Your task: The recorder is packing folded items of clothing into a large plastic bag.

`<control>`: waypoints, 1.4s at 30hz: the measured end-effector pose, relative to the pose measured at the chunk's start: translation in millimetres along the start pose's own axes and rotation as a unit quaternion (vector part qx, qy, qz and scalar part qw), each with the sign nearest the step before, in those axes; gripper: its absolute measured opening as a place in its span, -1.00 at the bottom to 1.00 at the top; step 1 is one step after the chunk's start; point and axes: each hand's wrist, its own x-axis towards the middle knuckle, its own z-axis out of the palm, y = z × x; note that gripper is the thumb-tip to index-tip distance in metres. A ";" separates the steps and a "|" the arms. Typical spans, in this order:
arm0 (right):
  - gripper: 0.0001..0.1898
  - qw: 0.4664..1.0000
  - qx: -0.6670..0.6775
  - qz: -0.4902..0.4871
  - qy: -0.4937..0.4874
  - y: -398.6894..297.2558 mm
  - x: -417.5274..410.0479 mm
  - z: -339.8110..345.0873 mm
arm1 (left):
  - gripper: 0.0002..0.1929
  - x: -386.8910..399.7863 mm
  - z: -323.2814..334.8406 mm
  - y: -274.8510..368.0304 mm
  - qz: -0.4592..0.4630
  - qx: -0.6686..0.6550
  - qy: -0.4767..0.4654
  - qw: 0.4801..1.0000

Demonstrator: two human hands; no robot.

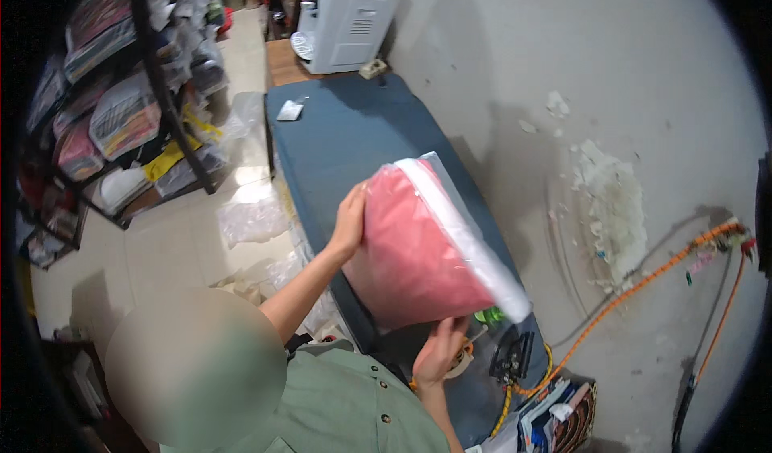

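A clear plastic bag (422,242) with folded pink fabric in it and a white band along one side is held up, tilted, over the blue padded table (338,133). My left hand (351,219) grips its left edge. At its lower edge, the fingers of my right hand (439,352) touch the underside; part of them is hidden behind the bag. Just right of that hand lie a tape roll (461,359), a green object (490,315) and a dark clothes iron (511,355) with an orange cord.
A white water dispenser (353,22) stands beyond the table's far end, near a small white packet (291,110). On the left, a metal rack (160,85) holds bagged textiles. The wall (579,61) borders the table's right side. Folded cloths (552,417) stand in a box at lower right.
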 end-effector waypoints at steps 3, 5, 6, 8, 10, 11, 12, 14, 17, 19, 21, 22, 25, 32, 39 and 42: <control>-0.35 0.974 -0.158 0.002 -0.164 4.2 -43.9 -35.8 | -0.50 22.1 -5.4 -6.9 0.083 0.033 -0.055 0.995; -0.27 0.945 -0.315 0.001 -0.091 9.5 -48.0 -70.7 | -0.49 29.3 -4.5 -4.0 0.054 0.021 -0.110 0.992; -0.06 0.955 -0.295 -0.006 -0.045 2.5 -35.8 -69.7 | -0.47 29.7 -3.2 -4.2 0.066 0.015 -0.111 0.992; 0.11 0.921 -0.355 -0.144 -0.070 -27.2 -3.5 -66.4 | -0.46 28.9 -5.9 -3.9 0.063 0.032 -0.125 0.990; 0.21 0.898 -0.368 -0.180 -0.159 -61.6 19.6 -49.5 | -0.44 22.2 -9.6 -5.7 0.061 0.049 -0.134 0.988; 0.21 0.899 -0.365 -0.180 -0.162 -67.9 36.4 -46.4 | -0.43 19.1 -10.3 -6.7 0.064 0.024 -0.134 0.989; 0.22 0.873 -0.404 -0.196 -0.193 -72.0 53.6 -44.1 | -0.40 16.1 -10.5 -6.7 0.068 0.000 -0.133 0.989; 0.23 0.844 -0.437 -0.215 -0.227 -69.3 76.7 -29.8 | -0.39 0.2 -8.3 -0.3 0.092 0.018 -0.128 0.987; 0.11 0.951 -0.115 0.075 -0.276 -45.6 94.7 -16.5 | -0.31 -34.3 -8.8 -14.1 0.150 0.061 -0.098 0.982; 0.07 0.850 -0.313 -0.221 -0.360 -14.9 100.5 -28.8 | -0.30 -62.5 2.0 -21.3 0.195 0.255 -0.040 0.946; 0.06 0.832 -0.324 -0.256 -0.371 -24.5 78.8 -0.1 | -0.30 -67.7 -10.1 -14.4 0.215 0.251 -0.006 0.944; 0.06 0.815 -0.358 -0.279 -0.359 -30.6 64.8 11.1 | -0.30 -59.2 -16.8 -6.5 0.189 0.186 -0.030 0.964; 0.10 0.793 -0.376 -0.305 -0.370 -43.9 53.8 30.3 | -0.28 -51.7 -35.0 18.5 0.139 0.123 -0.058 0.981; 0.02 0.664 -0.387 -0.370 -0.523 -81.8 74.8 39.7 | -0.01 -156.8 -26.7 130.9 0.256 0.075 -0.377 0.887; -0.10 0.627 -0.394 -0.361 -0.567 -111.5 71.0 46.3 | -0.62 -168.4 -12.6 128.1 0.571 0.367 -0.196 0.707; -0.24 0.614 -0.413 -0.394 -0.545 -118.4 69.0 49.5 | -0.74 -166.5 -3.0 142.6 0.648 0.380 -0.145 0.644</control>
